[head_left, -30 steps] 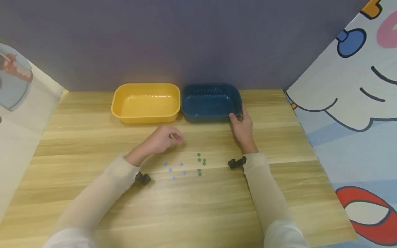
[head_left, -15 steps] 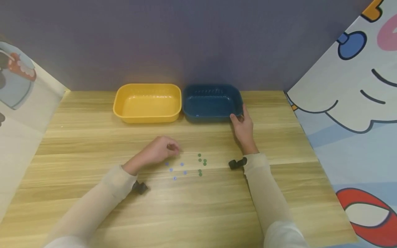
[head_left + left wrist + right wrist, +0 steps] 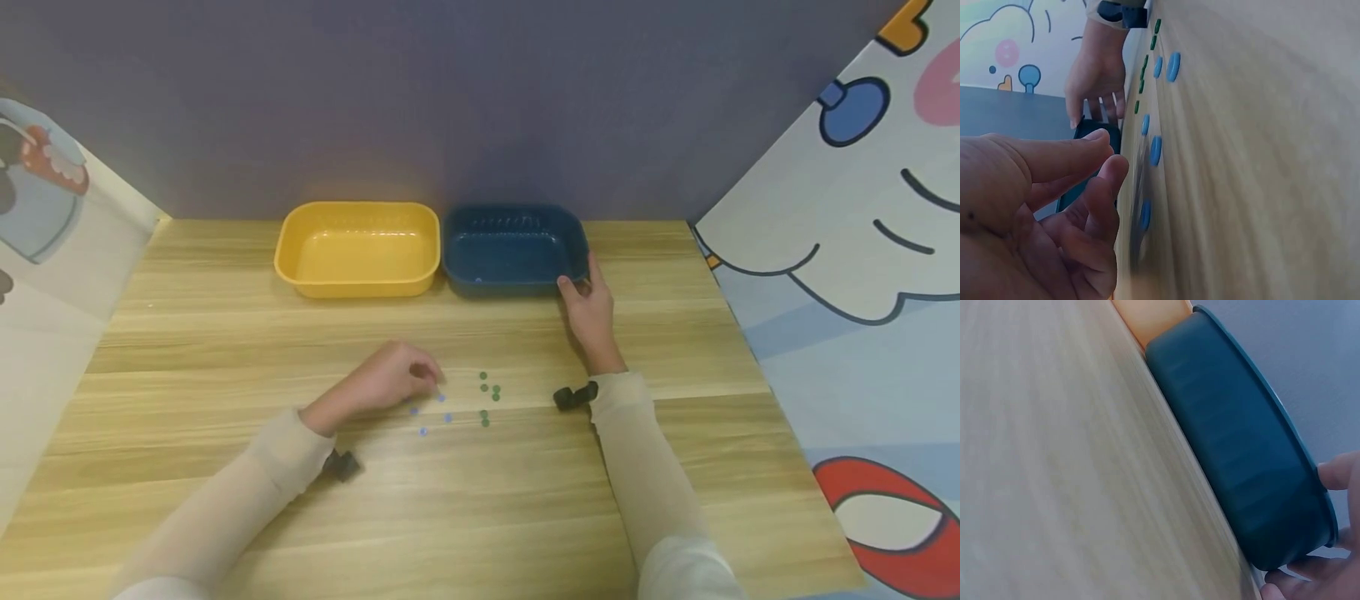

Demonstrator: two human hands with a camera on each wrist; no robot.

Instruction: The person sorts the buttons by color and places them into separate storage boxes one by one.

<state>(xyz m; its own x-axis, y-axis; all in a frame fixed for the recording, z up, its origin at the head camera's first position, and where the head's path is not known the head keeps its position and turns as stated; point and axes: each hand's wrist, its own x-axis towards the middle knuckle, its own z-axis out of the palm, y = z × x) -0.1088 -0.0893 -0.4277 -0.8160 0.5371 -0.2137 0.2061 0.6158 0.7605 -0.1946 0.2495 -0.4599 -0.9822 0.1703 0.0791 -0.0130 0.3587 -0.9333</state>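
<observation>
My left hand (image 3: 393, 375) is low over the table, beside several small blue discs (image 3: 447, 417). In the left wrist view its thumb and fingers are loosely bent, with a small gap and nothing visible between them; one blue disc (image 3: 1156, 150) lies just past the fingertips. Several small green discs (image 3: 483, 388) lie to the right of the blue ones. At the back, my right hand (image 3: 590, 315) grips the near right corner of a dark blue plastic basin (image 3: 517, 290), the thumb at its rim and the fingers round the outer side.
A yellow basin (image 3: 360, 289) stands left of the dark blue one, side by side against a grey panel (image 3: 420, 100). A tiny pale blue spot shows inside the dark blue basin, too small to identify. Cartoon-printed walls (image 3: 862, 233) flank the wooden table (image 3: 480, 508).
My left hand has come from just in front of the yellow basin toward me, down to the blue discs. My right hand keeps its grip on the dark blue basin.
</observation>
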